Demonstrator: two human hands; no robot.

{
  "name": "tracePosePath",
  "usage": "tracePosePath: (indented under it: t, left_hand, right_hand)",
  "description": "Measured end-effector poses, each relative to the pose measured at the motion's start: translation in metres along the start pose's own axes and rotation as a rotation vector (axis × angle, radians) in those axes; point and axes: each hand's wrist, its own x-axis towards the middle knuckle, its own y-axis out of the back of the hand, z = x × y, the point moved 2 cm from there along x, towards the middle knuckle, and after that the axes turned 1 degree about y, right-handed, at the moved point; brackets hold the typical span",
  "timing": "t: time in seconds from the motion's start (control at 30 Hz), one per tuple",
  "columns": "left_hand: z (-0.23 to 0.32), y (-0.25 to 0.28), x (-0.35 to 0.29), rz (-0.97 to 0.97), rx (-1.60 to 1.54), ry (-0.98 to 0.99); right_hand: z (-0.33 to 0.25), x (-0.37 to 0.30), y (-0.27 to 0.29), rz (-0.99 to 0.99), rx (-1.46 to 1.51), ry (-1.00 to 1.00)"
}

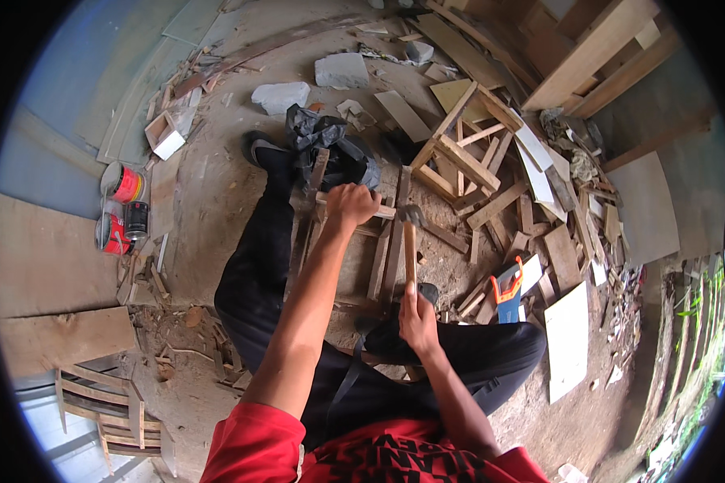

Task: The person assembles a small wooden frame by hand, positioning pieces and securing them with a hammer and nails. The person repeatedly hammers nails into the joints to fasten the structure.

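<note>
The left hand is wrapped around a short wooden bar, which goes across a wooden frame on the ground between the legs. The right hand is closed tight around the handle of a hammer, and the hammer's head is near the bar's right end. It looks like the hammering step. The next move seems to need a steady bar, a good aim and left fingers kept safe
</note>
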Motion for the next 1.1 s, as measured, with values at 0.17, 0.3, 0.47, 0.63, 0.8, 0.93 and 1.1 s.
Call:
tracePosePath:
  t: [0.17, 0.3, 0.47, 0.63, 0.8, 0.93, 1.1]
  left_hand:
    - [-0.002, -0.002, -0.005, -0.007, 0.037, 0.036]
    - [-0.002, 0.001, -0.006, -0.059, 0.041, 0.070]
    - [-0.001, 0.001, -0.005, -0.047, 0.024, 0.053]
    - [0.000, -0.001, -0.004, 0.000, 0.039, -0.007]
    - [-0.009, -0.006, -0.005, 0.015, 0.026, 0.044]
    - [-0.011, -0.009, -0.003, 0.065, 0.015, -0.009]
    - [-0.004, -0.005, -0.001, 0.018, 0.014, 0.021]
  right_hand:
    - [-0.028, -0.033, -0.001, -0.119, 0.255, -0.078]
    - [-0.053, -0.023, 0.004, -0.064, 0.254, 0.042]
    - [-0.044, 0.006, 0.008, -0.045, 0.139, -0.009]
    - [-0.058, 0.015, 0.018, -0.033, 0.080, -0.104]
    - [-0.168, -0.024, 0.041, 0.021, 0.217, 0.365]
    - [-0.218, -0.035, 0.058, -0.078, 0.441, 0.829]
    - [-0.142, 0.002, 0.035, 0.079, 0.245, 0.811]
